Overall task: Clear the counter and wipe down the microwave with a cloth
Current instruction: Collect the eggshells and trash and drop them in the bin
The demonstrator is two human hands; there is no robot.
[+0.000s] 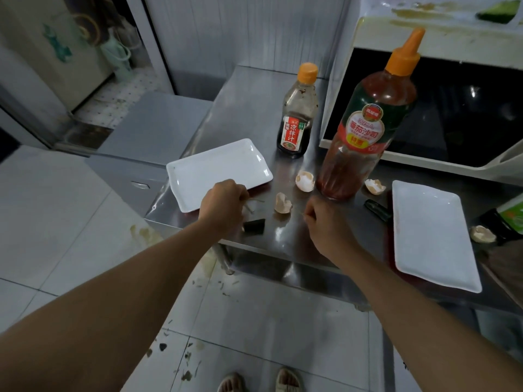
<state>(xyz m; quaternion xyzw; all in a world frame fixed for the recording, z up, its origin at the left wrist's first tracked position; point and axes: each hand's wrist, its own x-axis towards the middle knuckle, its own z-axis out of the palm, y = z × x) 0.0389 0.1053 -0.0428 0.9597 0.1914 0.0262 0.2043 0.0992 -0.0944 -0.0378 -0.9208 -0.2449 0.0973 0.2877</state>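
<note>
The steel counter (pixel 249 108) carries two white rectangular plates, one (pixel 215 171) at its left front and one (pixel 433 236) at the right. Between them stand a dark sauce bottle (pixel 297 120) and a tall ketchup bottle (pixel 370 128), both orange-capped. Eggshell pieces (pixel 305 181) (pixel 283 204) (pixel 375 187) (pixel 482 234) lie scattered. My left hand (pixel 223 205) rests at the left plate's near edge, fingers curled on thin stick-like scraps (pixel 250 206). My right hand (pixel 325 219) is closed just in front of the ketchup bottle; nothing shows in it. The white microwave (pixel 441 106) sits at the back right, its top stained.
A small dark block (pixel 254 224) lies near the counter's front edge; a dark green piece (pixel 377 209) sits beside the right plate. A green-labelled bottle (pixel 509 219) lies at the far right. A cucumber piece (pixel 498 9) rests on the microwave. Scraps litter the tiled floor (pixel 186 360).
</note>
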